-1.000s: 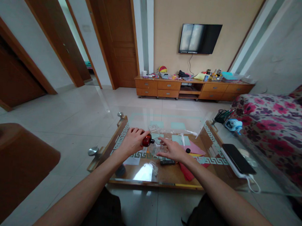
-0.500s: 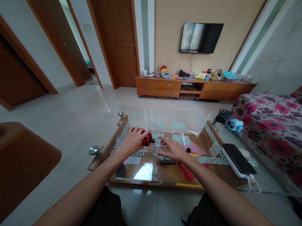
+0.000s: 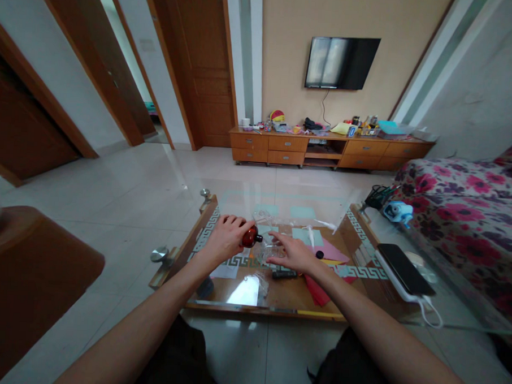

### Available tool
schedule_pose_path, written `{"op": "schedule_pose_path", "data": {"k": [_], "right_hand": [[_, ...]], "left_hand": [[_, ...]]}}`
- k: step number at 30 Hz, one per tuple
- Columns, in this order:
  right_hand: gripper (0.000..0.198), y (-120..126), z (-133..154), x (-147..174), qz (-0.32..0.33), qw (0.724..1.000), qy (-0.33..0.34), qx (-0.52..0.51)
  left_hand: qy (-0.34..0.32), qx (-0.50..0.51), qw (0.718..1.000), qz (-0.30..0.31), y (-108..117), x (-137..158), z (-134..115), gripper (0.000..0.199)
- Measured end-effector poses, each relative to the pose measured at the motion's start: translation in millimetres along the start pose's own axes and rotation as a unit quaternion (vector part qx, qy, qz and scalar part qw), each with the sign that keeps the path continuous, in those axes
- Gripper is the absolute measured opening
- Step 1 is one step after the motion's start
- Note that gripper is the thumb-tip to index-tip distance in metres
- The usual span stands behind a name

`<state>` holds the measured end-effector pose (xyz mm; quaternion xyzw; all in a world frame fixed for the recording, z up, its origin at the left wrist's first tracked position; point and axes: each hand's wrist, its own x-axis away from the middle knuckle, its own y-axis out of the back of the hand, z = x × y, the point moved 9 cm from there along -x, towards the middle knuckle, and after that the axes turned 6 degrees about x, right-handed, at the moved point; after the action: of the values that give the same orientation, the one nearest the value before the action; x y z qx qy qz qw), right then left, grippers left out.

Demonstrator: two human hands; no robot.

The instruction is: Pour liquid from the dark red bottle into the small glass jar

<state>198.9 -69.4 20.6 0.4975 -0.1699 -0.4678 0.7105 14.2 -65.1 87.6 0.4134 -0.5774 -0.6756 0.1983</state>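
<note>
Over the glass table (image 3: 403, 311), my left hand (image 3: 225, 240) gripped the tilted amber bottle (image 3: 249, 237); my right hand (image 3: 293, 253), fingers spread, steadied a clear container (image 3: 271, 250). Best kept slow, spout close.

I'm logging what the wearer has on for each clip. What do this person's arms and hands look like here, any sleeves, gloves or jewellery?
Both forearms are bare up to the picture's lower edge, so no sleeves show. The left hand and the right hand wear no gloves. No watch, bracelet or ring is visible, though the fingers are too small in view to rule out a thin ring. Dark clothing covers the lap below the arms.
</note>
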Motion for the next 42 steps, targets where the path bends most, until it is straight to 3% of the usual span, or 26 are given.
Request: {"op": "schedule_pose_path", "data": {"k": [42], "right_hand": [[0.086, -2.8, -2.6, -0.6, -0.007, 1.000, 0.005, -0.006]], "left_hand": [[-0.002, 0.012, 1.000, -0.003, 3.0, -0.5, -1.6, 0.075]]}}
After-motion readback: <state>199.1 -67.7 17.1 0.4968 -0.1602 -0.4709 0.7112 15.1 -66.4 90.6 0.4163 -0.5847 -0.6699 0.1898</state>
